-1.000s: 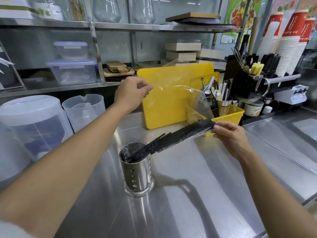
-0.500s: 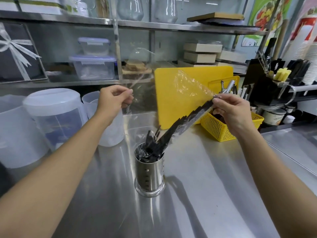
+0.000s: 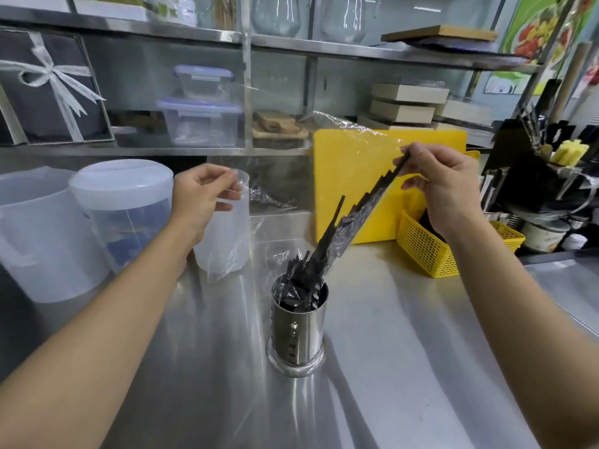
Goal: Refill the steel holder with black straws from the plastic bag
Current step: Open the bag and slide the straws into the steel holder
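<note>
A perforated steel holder point(image 3: 297, 332) stands upright on the steel counter point(image 3: 405, 367). A bundle of black straws point(image 3: 353, 218) slants steeply from its mouth up to the right, lower ends inside the holder. A clear plastic bag point(image 3: 350, 134) still wraps the straws and stretches across between both hands. My right hand point(image 3: 444, 186) pinches the upper end of the straws through the bag. To the holder's upper left, my left hand point(image 3: 204, 199) pinches the bag's other edge.
Translucent pitchers point(image 3: 126, 202) stand at the left, one right behind my left hand. A yellow cutting board point(image 3: 343, 183) leans at the back, with a yellow basket point(image 3: 431, 251) and a utensil rack point(image 3: 544, 176) to the right. Shelves with boxes run behind.
My right hand has lifted the straw bundle from nearly flat to steep, and more straws have slid into the holder. My left hand dropped lower and leftward with the bag.
</note>
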Motion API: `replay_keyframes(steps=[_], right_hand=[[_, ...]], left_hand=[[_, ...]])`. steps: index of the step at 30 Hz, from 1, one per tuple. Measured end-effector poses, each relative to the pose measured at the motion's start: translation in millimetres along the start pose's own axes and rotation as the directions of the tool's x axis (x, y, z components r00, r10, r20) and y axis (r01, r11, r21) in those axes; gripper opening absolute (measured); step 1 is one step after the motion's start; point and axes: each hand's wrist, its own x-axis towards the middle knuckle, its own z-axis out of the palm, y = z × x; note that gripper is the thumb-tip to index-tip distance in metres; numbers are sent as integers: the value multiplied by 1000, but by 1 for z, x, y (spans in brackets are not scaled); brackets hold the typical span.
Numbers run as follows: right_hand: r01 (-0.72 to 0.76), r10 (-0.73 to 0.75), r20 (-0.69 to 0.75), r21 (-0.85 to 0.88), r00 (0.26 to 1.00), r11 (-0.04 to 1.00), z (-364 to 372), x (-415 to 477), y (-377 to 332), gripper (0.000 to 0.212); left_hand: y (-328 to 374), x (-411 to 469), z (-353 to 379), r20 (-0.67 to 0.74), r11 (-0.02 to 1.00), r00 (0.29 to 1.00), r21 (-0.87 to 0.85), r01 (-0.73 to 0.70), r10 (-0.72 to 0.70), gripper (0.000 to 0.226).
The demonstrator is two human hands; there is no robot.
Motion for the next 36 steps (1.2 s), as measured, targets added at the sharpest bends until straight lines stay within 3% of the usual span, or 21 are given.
replay_keyframes(steps=[12, 18, 27, 32, 36], right_hand=[[14, -14, -7, -13, 1000, 1000, 18, 5, 3, 13], [41, -41, -33, 22, 999, 999, 18, 7, -2, 14], [25, -24, -11, 19, 1000, 1000, 19, 6, 3, 7], [-75, 77, 108, -28, 991, 997, 18, -1, 12, 15], [-133, 143, 153, -76, 978, 988, 25, -12, 24, 6]], left_hand=[[-4, 2, -11, 6, 997, 999, -65, 32, -31, 6], [-7, 2, -14, 148, 995, 989, -93, 45, -31, 7], [-4, 4, -17, 89, 999, 996, -46, 14, -10, 7], [3, 7, -15, 36, 995, 999, -101, 5, -1, 6], [8, 7, -10, 20, 992, 1000, -128, 10, -8, 5]])
